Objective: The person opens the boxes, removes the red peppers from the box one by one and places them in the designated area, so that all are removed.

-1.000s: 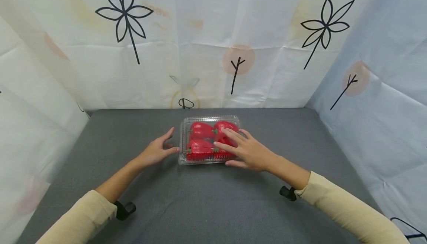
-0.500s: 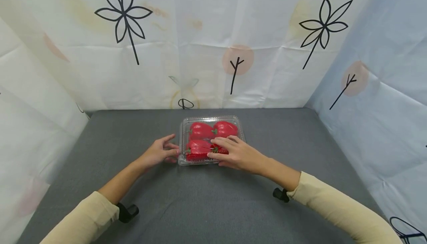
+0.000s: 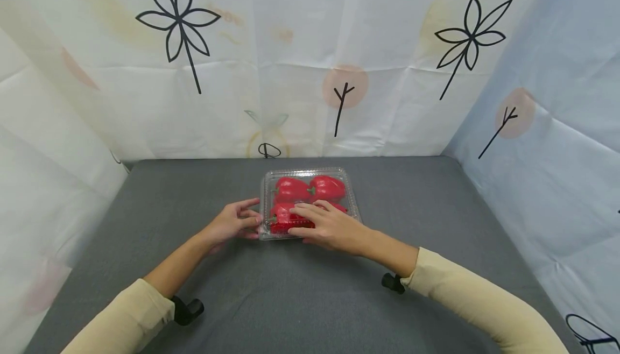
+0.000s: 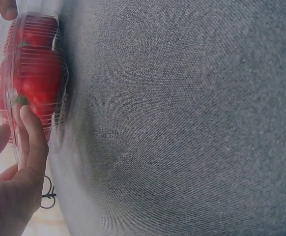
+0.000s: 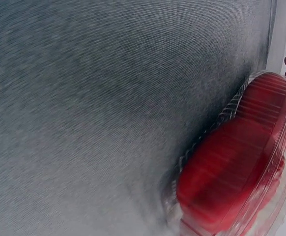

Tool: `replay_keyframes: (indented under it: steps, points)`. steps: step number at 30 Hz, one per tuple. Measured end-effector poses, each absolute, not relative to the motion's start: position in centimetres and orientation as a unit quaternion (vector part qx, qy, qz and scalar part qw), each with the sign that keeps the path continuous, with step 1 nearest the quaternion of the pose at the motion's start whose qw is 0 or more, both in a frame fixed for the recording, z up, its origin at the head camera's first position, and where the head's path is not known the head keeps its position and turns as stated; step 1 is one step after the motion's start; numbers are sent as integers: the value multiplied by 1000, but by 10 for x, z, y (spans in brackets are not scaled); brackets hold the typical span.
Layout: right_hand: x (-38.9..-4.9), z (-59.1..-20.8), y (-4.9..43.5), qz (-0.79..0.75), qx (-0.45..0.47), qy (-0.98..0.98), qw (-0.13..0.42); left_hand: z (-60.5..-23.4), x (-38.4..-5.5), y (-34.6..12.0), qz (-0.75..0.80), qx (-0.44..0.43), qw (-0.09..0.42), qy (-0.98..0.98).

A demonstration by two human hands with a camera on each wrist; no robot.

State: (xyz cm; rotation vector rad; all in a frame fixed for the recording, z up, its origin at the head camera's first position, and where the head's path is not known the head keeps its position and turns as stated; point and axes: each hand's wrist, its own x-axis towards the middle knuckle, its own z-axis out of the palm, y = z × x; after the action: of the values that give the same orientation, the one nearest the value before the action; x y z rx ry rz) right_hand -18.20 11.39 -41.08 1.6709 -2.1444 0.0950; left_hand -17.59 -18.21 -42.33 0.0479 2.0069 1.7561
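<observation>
1. Head view: clear plastic box (image 3: 265, 203) sits on the grey table (image 3: 411, 198), near the far edge, red peppers (image 3: 328, 187) inside. Lid looks closed.
2. Left hand (image 3: 235, 222): fingers apart, at the box's left edge near the front corner. Thumb touching the rim; no firm pinch visible.
3. Right hand (image 3: 329, 227): fingers apart, laid across the near side over the front peppers. Can't confirm lid contact; right wrist view is blurred.
4. Risk: uneven push from one hand would slide or twist the box.
5. Risk: plastic looks thin; hard pressure mid-lid could buckle it onto the peppers.
6. Risk: lifting by lid or rim alone could pop it if the round catch (image 4: 12, 94) isn't seated, spilling peppers.
</observation>
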Motion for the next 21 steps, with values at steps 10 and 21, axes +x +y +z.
replay_keyframes:
  steps: [10, 21]
  points:
    - [-183, -412, 95, 38, 599, -779, 181, -427, -176, -184, 653, 3, 251, 714]
    - [-183, -415, 84, 81, 594, -779, 183, -435, -178, -188, 675, 18, 268, 687]
